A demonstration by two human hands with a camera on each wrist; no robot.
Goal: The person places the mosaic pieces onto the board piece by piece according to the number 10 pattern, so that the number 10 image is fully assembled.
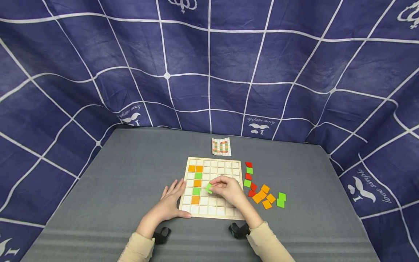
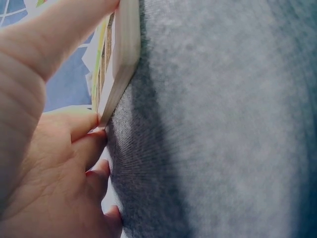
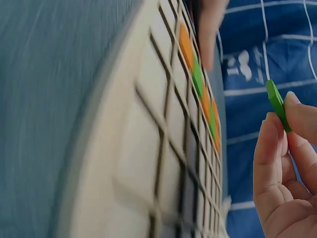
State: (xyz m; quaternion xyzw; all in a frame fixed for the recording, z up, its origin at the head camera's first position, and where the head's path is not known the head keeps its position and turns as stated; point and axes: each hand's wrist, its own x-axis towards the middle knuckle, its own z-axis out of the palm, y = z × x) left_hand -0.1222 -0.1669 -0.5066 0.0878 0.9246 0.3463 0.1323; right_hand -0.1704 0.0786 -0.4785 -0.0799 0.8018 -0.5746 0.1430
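A pale wooden grid board (image 1: 216, 211) lies on the grey table. Orange and green square tiles fill several cells in its left columns, among them an orange tile (image 1: 195, 199) lowest down. My right hand (image 1: 229, 190) pinches a green tile (image 3: 278, 105) between thumb and fingertips, over the middle of the board. At the board's left side rests my left hand (image 1: 171, 203), fingers spread, with its thumb at the lower left corner. In the left wrist view its fingertips (image 2: 101, 121) touch the board's edge.
Right of the board lie loose tiles: red ones (image 1: 248, 177), orange ones (image 1: 265, 189) in a cluster, and green ones (image 1: 280, 203) farther right. A printed pattern card (image 1: 221, 146) lies behind the board. Blue curtain (image 1: 209, 72) with white lines surrounds the table.
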